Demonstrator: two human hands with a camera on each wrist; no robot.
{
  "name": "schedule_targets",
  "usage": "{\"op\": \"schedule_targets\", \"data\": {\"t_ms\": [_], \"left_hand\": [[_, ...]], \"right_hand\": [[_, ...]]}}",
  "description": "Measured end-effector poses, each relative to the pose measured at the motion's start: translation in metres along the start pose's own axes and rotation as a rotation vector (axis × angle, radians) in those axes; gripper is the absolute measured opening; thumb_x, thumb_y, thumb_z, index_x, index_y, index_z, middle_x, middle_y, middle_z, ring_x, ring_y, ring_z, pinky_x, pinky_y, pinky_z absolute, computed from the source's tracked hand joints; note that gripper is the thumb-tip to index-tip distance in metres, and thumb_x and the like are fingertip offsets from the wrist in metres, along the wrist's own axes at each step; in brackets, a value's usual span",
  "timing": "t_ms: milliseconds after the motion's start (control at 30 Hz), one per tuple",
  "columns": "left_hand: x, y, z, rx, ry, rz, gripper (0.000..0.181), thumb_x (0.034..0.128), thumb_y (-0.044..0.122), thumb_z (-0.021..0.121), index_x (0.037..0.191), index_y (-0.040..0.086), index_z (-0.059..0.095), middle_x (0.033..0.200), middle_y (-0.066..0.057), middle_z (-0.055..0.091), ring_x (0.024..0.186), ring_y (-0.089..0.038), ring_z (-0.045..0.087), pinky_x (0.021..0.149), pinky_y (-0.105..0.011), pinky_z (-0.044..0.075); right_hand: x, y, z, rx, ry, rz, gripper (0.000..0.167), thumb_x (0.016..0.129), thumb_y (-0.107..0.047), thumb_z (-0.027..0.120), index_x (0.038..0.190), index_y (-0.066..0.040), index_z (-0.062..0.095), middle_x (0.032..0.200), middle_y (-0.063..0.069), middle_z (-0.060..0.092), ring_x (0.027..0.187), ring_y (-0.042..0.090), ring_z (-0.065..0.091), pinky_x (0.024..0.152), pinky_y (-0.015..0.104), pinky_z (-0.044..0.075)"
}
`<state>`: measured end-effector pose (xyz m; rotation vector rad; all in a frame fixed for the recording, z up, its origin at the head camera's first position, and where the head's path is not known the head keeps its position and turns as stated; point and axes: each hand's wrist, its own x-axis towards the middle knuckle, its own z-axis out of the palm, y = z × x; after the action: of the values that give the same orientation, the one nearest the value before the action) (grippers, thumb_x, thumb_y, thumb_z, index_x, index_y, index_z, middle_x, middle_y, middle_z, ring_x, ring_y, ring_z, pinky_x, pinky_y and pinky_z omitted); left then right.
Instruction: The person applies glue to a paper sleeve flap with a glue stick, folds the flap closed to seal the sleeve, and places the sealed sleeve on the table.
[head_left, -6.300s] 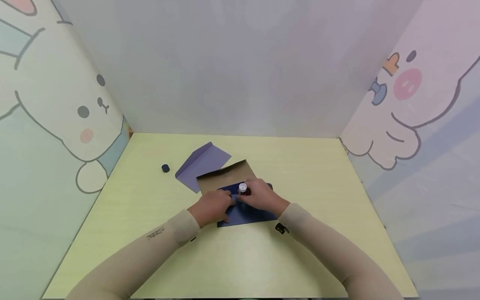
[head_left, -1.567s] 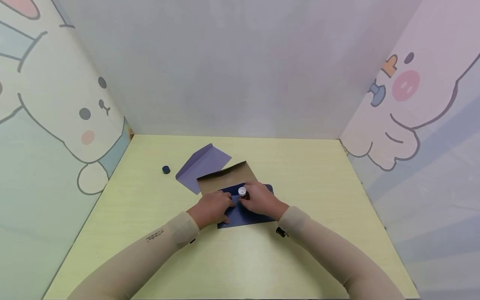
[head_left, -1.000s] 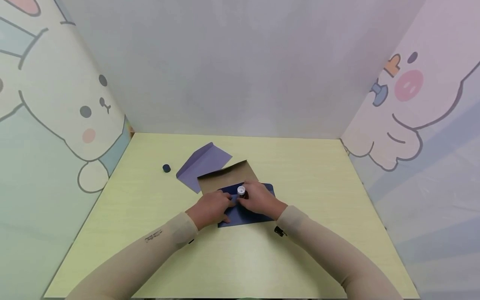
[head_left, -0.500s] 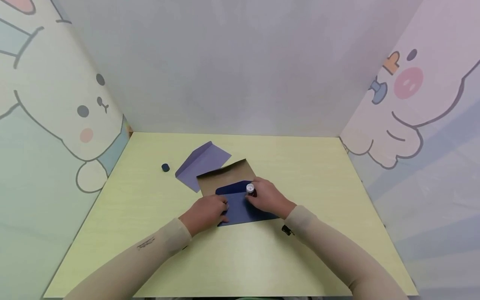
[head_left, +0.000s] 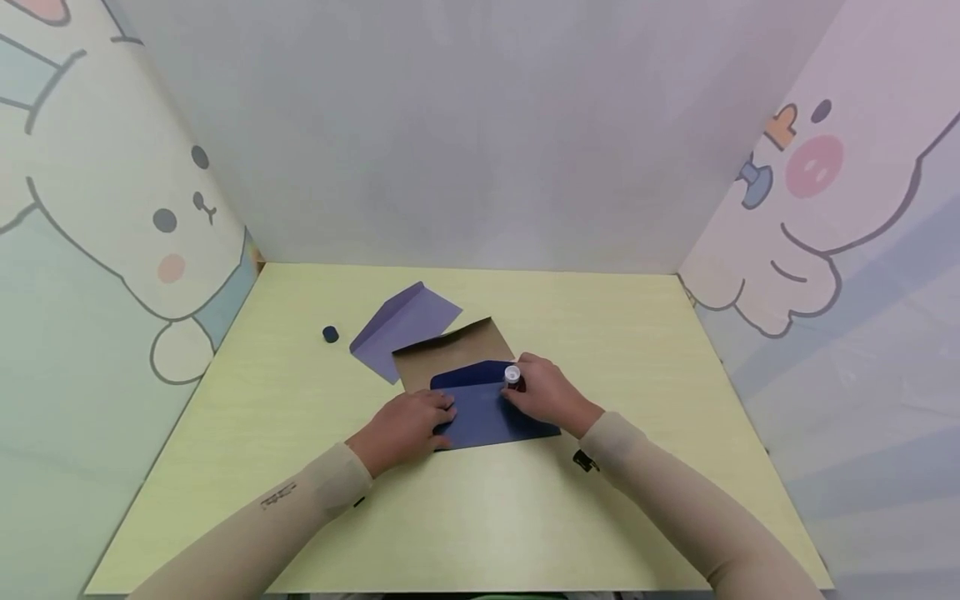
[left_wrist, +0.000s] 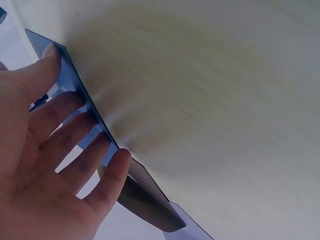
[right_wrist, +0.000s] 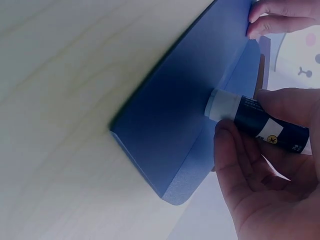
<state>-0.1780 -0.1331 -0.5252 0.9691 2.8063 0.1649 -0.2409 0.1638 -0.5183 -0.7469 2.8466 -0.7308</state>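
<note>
A dark blue envelope (head_left: 487, 414) lies on the table with its flap (head_left: 472, 374) opened away from me. My left hand (head_left: 405, 427) rests on its left end, fingers extended; in the left wrist view the fingertips (left_wrist: 102, 137) touch the envelope along its edge. My right hand (head_left: 551, 392) grips a glue stick (right_wrist: 272, 124) between thumb and fingers. The glue stick's white lower end meets the envelope near the fold of the flap, toward the right side. In the head view only its white top end shows clearly; the fingers cover much of the barrel.
A brown envelope (head_left: 450, 358) lies partly under the blue one. Behind it is a purple envelope (head_left: 408, 327), flap raised. A small dark cap (head_left: 330, 334) stands at the left on the pale yellow table (head_left: 615, 333). Walls enclose the table's back and sides.
My right hand has moved the glue stick to the right along the envelope's fold. My left hand has drawn back left toward the envelope's left end, and its fingers have straightened.
</note>
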Motion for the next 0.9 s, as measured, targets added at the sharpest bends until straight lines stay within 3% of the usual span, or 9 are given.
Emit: {"op": "schedule_targets", "data": {"t_ms": [333,667,900], "left_hand": [[-0.005,0.003,-0.001,-0.005,0.017,-0.003,0.056,0.1081,0.045,0.087,0.152,0.010,0.080,0.164,-0.011,0.076,0.155,-0.036,0.071,0.128,-0.053,0.059],[-0.004,0.006,-0.001,-0.011,0.009,-0.010,0.056,0.1087,0.045,0.087,0.152,0.011,0.080,0.166,-0.011,0.074,0.156,-0.036,0.070,0.129,-0.054,0.058],[-0.004,0.006,-0.001,-0.008,0.005,-0.018,0.056,0.1087,0.046,0.086,0.153,0.012,0.080,0.166,-0.010,0.074,0.157,-0.037,0.069,0.128,-0.055,0.059]], "right_hand": [[0.003,-0.011,0.005,-0.011,-0.006,-0.009,0.016,0.104,-0.019,0.091,0.099,-0.008,0.080,0.099,0.006,0.071,0.085,0.014,0.062,0.079,0.035,0.058],[0.013,-0.035,0.018,-0.021,-0.016,-0.019,0.019,0.106,-0.027,0.092,0.106,-0.010,0.081,0.100,0.004,0.075,0.088,0.014,0.067,0.082,0.037,0.061],[0.014,-0.038,0.019,-0.022,0.000,-0.033,0.020,0.105,-0.027,0.093,0.106,-0.011,0.080,0.102,0.005,0.076,0.088,0.014,0.067,0.081,0.036,0.061]]}}
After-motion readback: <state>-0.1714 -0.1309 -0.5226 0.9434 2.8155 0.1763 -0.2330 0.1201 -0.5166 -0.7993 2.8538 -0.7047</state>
